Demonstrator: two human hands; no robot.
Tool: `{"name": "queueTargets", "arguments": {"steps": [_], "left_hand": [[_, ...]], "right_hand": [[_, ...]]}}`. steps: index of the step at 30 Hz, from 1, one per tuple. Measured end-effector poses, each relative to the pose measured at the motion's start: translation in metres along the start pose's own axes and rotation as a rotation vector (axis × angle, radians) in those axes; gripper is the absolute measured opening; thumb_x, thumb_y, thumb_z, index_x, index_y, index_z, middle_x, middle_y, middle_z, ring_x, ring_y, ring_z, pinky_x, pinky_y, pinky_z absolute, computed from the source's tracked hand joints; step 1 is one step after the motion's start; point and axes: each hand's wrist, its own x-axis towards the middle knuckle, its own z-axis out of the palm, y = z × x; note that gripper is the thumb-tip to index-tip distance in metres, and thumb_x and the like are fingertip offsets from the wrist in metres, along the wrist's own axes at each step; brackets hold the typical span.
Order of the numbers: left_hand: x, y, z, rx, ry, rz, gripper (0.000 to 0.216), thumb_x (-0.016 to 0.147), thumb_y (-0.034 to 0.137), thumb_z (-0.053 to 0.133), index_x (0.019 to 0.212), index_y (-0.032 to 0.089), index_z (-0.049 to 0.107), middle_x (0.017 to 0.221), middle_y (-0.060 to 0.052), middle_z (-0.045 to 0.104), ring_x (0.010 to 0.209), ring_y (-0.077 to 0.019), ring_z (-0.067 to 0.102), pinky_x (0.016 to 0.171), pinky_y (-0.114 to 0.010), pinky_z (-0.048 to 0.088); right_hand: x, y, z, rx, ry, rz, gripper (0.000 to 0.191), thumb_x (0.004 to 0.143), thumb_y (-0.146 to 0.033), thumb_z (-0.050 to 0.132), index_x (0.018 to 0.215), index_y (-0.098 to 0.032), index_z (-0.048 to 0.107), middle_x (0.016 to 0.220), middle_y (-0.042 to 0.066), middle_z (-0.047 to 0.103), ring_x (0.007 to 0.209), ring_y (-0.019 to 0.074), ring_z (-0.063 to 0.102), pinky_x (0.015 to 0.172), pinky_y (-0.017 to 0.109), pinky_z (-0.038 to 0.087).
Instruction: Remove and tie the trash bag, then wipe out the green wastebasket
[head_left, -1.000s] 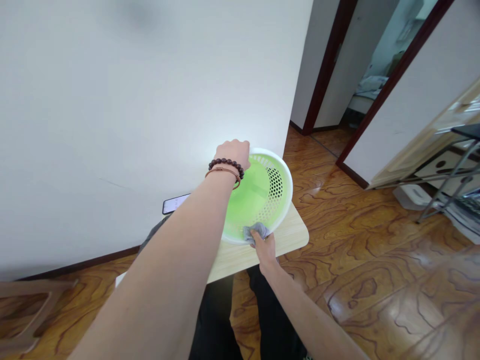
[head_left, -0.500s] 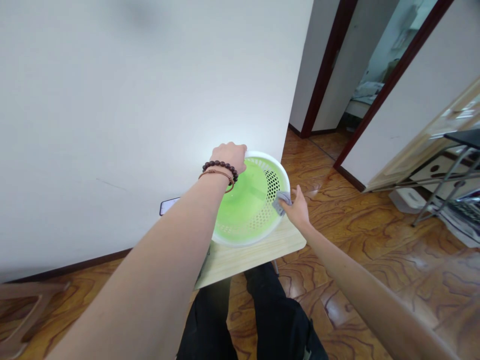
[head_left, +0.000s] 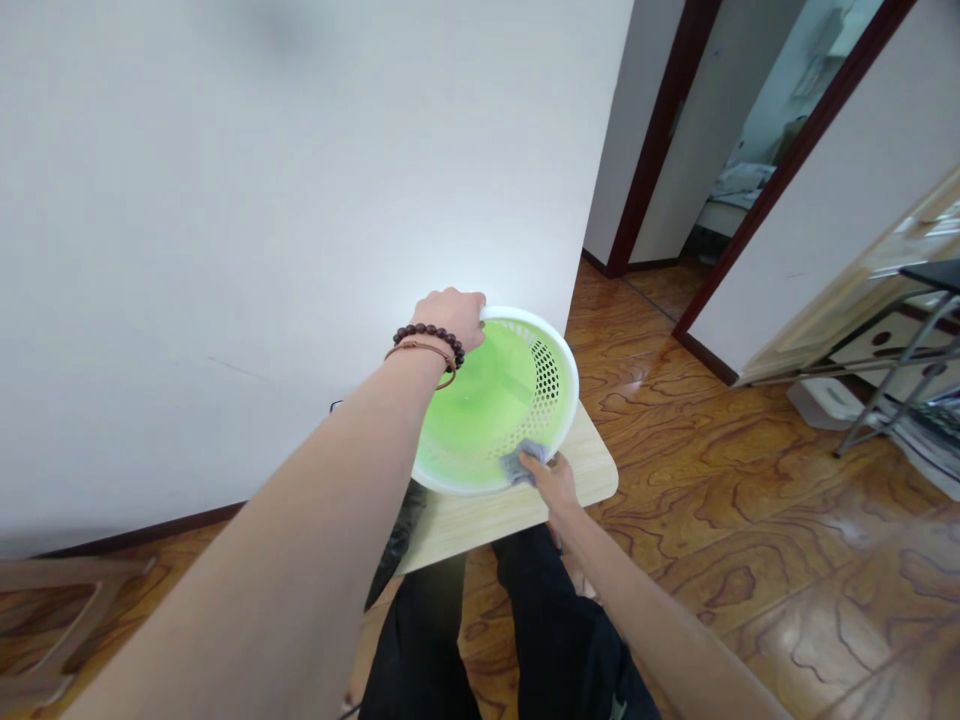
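Note:
A round green plastic basket [head_left: 480,400] with a white rim and a perforated side is tilted over a small wood-topped table [head_left: 585,470]. My left hand [head_left: 454,315], with two bracelets at the wrist, is closed on the far rim; its fingertips are partly hidden. Near the basket's front right rim, my right hand [head_left: 551,478] pinches a grey cloth [head_left: 521,460] and presses it against the rim and inner wall.
A white wall [head_left: 300,200] rises just behind the table. Something black like a plastic bag [head_left: 405,525] lies at the table's left edge, partly behind my left arm. A doorway stands at the back right, and a folding metal-legged stand [head_left: 892,380] is far right.
My right hand has moved the cloth along the rim, from the right side toward the front. The left hand keeps its hold, and the basket has shifted slightly left.

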Motion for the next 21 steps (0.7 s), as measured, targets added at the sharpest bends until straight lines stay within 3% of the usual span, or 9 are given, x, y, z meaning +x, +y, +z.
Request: {"name": "queueTargets", "arguments": {"steps": [4, 8, 11, 14, 17, 19, 21], "left_hand": [[-0.004, -0.001, -0.003, 0.001, 0.0, -0.043, 0.04, 0.08, 0.039, 0.041, 0.112, 0.024, 0.058, 0.091, -0.011, 0.063, 0.083, -0.0243, 0.059, 0.069, -0.034, 0.045], [-0.004, 0.002, -0.002, -0.016, 0.01, -0.055, 0.039, 0.08, 0.037, 0.041, 0.111, 0.023, 0.059, 0.089, -0.012, 0.063, 0.081, -0.0242, 0.058, 0.067, -0.034, 0.045], [-0.002, 0.004, 0.0, -0.028, 0.025, -0.056, 0.038, 0.079, 0.037, 0.042, 0.11, 0.022, 0.059, 0.089, -0.012, 0.063, 0.083, -0.0251, 0.058, 0.067, -0.035, 0.045], [0.0, 0.004, 0.001, -0.04, 0.033, -0.054, 0.037, 0.079, 0.036, 0.042, 0.108, 0.022, 0.06, 0.088, -0.012, 0.063, 0.082, -0.0254, 0.058, 0.067, -0.035, 0.046], [0.0, 0.003, 0.001, -0.043, 0.025, -0.067, 0.036, 0.078, 0.035, 0.044, 0.106, 0.021, 0.061, 0.087, -0.012, 0.063, 0.08, -0.0248, 0.059, 0.066, -0.035, 0.046], [-0.002, 0.001, 0.0, -0.043, 0.016, -0.073, 0.036, 0.079, 0.036, 0.043, 0.108, 0.022, 0.06, 0.087, -0.012, 0.063, 0.079, -0.0245, 0.059, 0.067, -0.035, 0.046], [-0.005, -0.001, -0.001, -0.047, 0.01, -0.075, 0.038, 0.079, 0.036, 0.042, 0.11, 0.023, 0.059, 0.09, -0.012, 0.063, 0.081, -0.0254, 0.059, 0.068, -0.036, 0.046]], "right_hand": [[0.054, -0.051, -0.045, -0.286, 0.1, -0.378, 0.076, 0.058, -0.04, 0.072, 0.126, -0.017, 0.046, 0.115, 0.013, 0.061, 0.076, 0.0215, 0.064, 0.072, 0.036, 0.05], [0.069, -0.068, -0.051, -0.387, 0.176, -0.526, 0.083, 0.062, -0.041, 0.069, 0.134, -0.014, 0.037, 0.122, 0.015, 0.056, 0.083, 0.0223, 0.062, 0.08, 0.037, 0.047], [0.045, -0.039, -0.032, -0.296, 0.16, -0.391, 0.067, 0.064, -0.041, 0.066, 0.123, -0.013, 0.049, 0.112, 0.013, 0.062, 0.087, 0.0238, 0.062, 0.076, 0.035, 0.049], [0.002, 0.0, 0.005, -0.085, 0.115, -0.06, 0.051, 0.064, -0.044, 0.066, 0.105, -0.015, 0.058, 0.1, 0.01, 0.066, 0.09, 0.024, 0.062, 0.071, 0.032, 0.051], [-0.034, 0.023, 0.041, 0.182, -0.019, 0.243, 0.047, 0.065, -0.048, 0.066, 0.098, -0.015, 0.06, 0.093, 0.01, 0.068, 0.08, 0.0209, 0.065, 0.06, 0.028, 0.053], [-0.042, 0.026, 0.049, 0.265, -0.07, 0.311, 0.046, 0.064, -0.046, 0.067, 0.096, -0.015, 0.06, 0.092, 0.01, 0.068, 0.077, 0.0197, 0.065, 0.057, 0.027, 0.053], [-0.034, 0.021, 0.04, 0.263, -0.082, 0.282, 0.045, 0.062, -0.043, 0.07, 0.096, -0.014, 0.061, 0.093, 0.01, 0.068, 0.08, 0.0205, 0.065, 0.058, 0.028, 0.053]]}}
